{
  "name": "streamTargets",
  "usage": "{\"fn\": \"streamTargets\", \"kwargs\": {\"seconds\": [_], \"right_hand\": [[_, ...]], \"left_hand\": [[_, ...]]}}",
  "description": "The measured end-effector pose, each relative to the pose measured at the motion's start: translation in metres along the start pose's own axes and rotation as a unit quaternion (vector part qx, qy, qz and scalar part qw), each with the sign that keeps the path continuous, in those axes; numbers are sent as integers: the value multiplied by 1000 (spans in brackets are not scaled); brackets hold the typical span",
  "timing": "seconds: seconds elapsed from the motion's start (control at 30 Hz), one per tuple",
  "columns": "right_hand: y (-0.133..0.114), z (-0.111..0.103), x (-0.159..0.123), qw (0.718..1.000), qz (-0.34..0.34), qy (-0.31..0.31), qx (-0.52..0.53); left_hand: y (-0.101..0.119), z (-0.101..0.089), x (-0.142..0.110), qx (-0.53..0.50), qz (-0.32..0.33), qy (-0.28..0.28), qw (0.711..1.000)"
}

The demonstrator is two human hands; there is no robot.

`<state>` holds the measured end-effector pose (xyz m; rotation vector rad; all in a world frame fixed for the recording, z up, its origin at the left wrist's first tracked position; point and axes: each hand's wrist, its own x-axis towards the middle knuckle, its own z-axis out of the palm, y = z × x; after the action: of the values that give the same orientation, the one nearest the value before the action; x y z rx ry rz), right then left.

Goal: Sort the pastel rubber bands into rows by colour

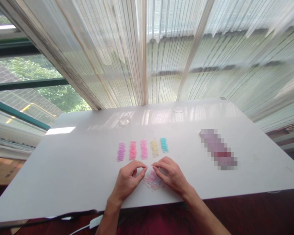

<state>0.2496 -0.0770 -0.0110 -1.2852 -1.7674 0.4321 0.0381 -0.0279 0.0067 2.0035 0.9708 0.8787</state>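
My left hand (127,179) and my right hand (173,175) face each other low over a white table, thumb and forefinger of each pinched. Their fingertips are close but apart, and what they pinch, if anything, is too small to make out. Between and below them lies a loose pile of thin pastel strands (153,183), partly hidden by my right hand. Just beyond my hands, similar thin pieces lie in colour-sorted columns: purple (121,151), coral (132,150), pink (143,149), pale yellow (154,148) and teal (164,145).
A blurred-out purplish oblong object (218,149) lies on the table (75,176) to the right. Two clear round items, one (124,120) left and another (178,109) right, sit towards the back. Sheer curtains (112,49) hang behind. A white cable connector (96,221) is at the front edge.
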Motion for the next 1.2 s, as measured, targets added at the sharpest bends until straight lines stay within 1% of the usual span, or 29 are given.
{"fn": "streamTargets", "kwargs": {"seconds": [0.13, 0.2, 0.33, 0.4, 0.63, 0.87, 0.93, 0.97, 1.07, 1.13, 1.2], "right_hand": [[1, 1, 0, 1000, 3, 3, 0], [1, 2, 0, 1000, 7, 2, 0], [2, 2, 0, 1000, 11, -6, -3], [2, 2, 0, 1000, 14, -5, -3], [1, 1, 0, 1000, 16, -9, -10], [0, 0, 1, 1000, 15, 9, -9], [-1, 0, 2, 1000, 20, 22, -6], [-2, -1, 2, 999, 23, 29, -4], [-3, -1, 3, 999, 30, 43, -5], [-3, -1, 3, 998, 30, 46, -8], [-3, -1, 3, 998, 30, 45, -10]], "left_hand": [[0, -4, 3, 40, 30, 3, 999], [-2, -4, 5, 67, 39, 25, 997], [-8, -2, 7, 127, 43, 89, 987], [-10, -1, 8, 155, 37, 105, 982], [-11, 3, 11, 267, 15, 113, 957], [-8, 3, 8, 283, 12, 124, 951], [-5, 1, 6, 268, 7, 109, 957], [-3, -1, 5, 255, 8, 91, 963], [6, -6, 1, 204, 14, -1, 979], [12, -8, -2, 175, 10, -65, 982], [16, -9, -3, 164, -1, -104, 981]]}}
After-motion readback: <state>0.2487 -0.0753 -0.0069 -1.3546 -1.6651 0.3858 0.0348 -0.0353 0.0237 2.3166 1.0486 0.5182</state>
